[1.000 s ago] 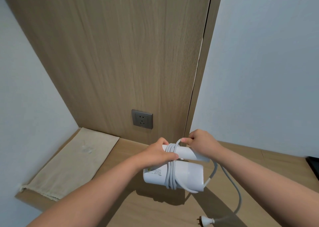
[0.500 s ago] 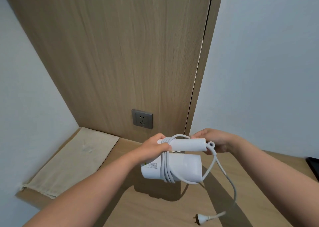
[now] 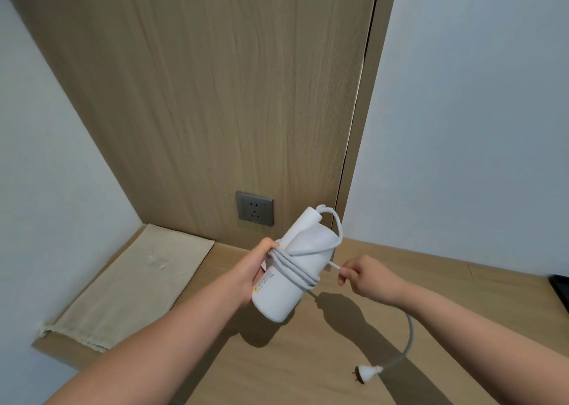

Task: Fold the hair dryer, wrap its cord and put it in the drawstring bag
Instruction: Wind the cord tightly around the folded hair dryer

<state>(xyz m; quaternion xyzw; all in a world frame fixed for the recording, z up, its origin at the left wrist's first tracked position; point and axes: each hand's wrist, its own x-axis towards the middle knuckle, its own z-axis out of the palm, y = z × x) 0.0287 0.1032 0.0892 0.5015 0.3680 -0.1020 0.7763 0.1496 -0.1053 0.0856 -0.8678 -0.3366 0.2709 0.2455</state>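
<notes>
The white folded hair dryer [image 3: 284, 287] hangs above the wooden table, tilted with its handle end pointing up and away. My left hand [image 3: 255, 270] grips its left side, with a thumb on the wound grey cord [image 3: 295, 266], which circles the body several times. To the right of the dryer, my right hand [image 3: 366, 276] pinches the cord where it leaves the coils. The loose end curves down to the white plug [image 3: 366, 374] hanging near the table. A beige drawstring bag [image 3: 129, 284] lies flat on the table's left side.
A grey wall socket [image 3: 254, 208] sits in the wood panel just behind the dryer. White walls close in on the left and right. The wooden table [image 3: 308, 367] runs right to a dark object [image 3: 562, 286] at the frame edge.
The dryer has swung from lying sideways to pointing up and away. My right hand has left the handle end and moved down to the right, pulling the cord taut. The plug has shifted right.
</notes>
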